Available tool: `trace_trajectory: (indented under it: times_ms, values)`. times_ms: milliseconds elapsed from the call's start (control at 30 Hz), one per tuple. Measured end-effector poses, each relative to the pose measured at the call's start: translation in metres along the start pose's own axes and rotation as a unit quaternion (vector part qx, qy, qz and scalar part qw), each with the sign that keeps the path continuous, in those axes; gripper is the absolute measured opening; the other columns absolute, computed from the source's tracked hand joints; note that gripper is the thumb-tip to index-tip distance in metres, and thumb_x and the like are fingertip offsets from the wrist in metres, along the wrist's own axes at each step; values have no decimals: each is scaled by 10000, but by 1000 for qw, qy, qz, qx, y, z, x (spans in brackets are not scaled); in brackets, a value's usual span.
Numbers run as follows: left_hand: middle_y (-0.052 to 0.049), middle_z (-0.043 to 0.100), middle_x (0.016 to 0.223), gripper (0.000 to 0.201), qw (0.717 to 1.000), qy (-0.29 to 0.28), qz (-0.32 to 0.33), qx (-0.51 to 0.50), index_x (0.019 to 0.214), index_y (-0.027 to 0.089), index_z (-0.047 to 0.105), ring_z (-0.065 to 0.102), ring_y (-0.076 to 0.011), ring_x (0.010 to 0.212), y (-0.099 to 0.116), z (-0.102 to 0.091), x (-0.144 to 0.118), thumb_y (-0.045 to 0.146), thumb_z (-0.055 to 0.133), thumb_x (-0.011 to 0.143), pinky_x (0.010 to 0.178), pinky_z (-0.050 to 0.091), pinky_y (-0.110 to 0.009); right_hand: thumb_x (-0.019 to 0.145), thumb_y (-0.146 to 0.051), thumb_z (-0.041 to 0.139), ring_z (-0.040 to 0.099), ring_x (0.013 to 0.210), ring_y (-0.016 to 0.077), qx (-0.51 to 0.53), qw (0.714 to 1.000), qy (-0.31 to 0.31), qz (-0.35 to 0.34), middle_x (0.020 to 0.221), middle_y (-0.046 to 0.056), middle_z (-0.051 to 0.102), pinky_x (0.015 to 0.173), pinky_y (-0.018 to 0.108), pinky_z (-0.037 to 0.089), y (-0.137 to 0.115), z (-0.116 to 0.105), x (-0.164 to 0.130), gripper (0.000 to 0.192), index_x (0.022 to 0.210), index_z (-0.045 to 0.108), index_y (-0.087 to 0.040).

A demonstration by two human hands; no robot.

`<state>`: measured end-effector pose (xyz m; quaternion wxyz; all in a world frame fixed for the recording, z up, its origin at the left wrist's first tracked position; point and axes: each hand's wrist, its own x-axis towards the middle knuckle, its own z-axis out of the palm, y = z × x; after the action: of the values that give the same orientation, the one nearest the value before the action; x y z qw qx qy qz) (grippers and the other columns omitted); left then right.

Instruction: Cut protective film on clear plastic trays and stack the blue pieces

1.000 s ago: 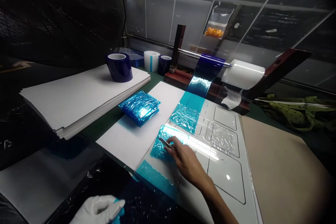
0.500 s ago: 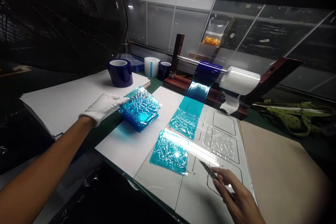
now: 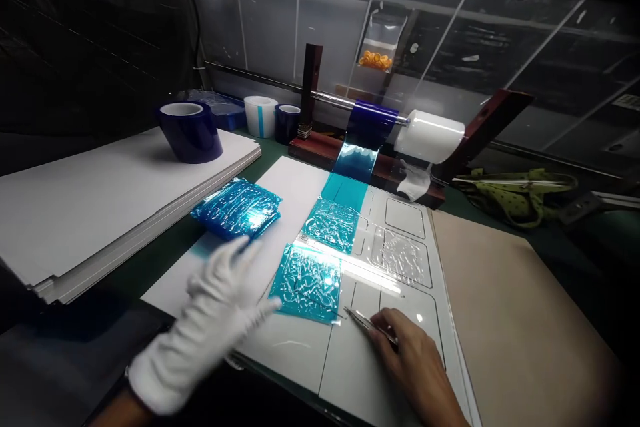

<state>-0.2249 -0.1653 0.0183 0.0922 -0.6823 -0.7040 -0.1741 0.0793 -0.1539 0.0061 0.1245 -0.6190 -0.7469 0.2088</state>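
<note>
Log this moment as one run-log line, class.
left hand: gloved, open, over white sheet | right hand: bare, holds tweezers | tweezers tip: beside blue film piece | film stack: apart

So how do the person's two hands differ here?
The left hand wears a white glove, while the right hand is bare. The left hand is open and empty, fingers spread beside the wrinkled blue film square; the right hand pinches thin metal tweezers pointing at that square's corner. Both hover over the white die-cut sheet.
</note>
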Motion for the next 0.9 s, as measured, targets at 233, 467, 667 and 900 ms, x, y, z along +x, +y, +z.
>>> trace_trajectory:
  times_ms: [233,467,667,900]
  values:
    - [-222,276,1494,973,999,-10,38,3,1493,101,136,278,-382,1370,66,43,-42,460,620,729,1051,375,-557,897,-309,448,653,777,217,57,998,-36,13,852,24,681,665,334,476,-24,-3,13,165,815,573,-240]
    - [-204,274,1486,825,998,-13,22,-57,1479,94,182,288,-337,1378,69,40,-16,323,576,791,1089,368,-513,848,-516,530,627,802,210,210,973,-74,65,874,39,680,646,296,457,-11,-16,3,305,887,627,-230]
    - [-230,300,1446,816,994,40,9,-98,1483,82,129,325,-361,1348,63,44,-8,289,550,816,1060,391,-546,734,-592,662,542,580,113,478,858,-83,167,807,56,674,453,200,300,-30,2,23,499,964,654,-149]
    - [-182,207,1520,1065,948,-2,-117,-297,1494,217,81,264,-398,1388,44,35,-5,466,707,670,1085,324,-612,599,-417,830,380,459,44,604,777,-55,171,520,-83,436,454,185,248,-72,21,50,397,717,554,-157]
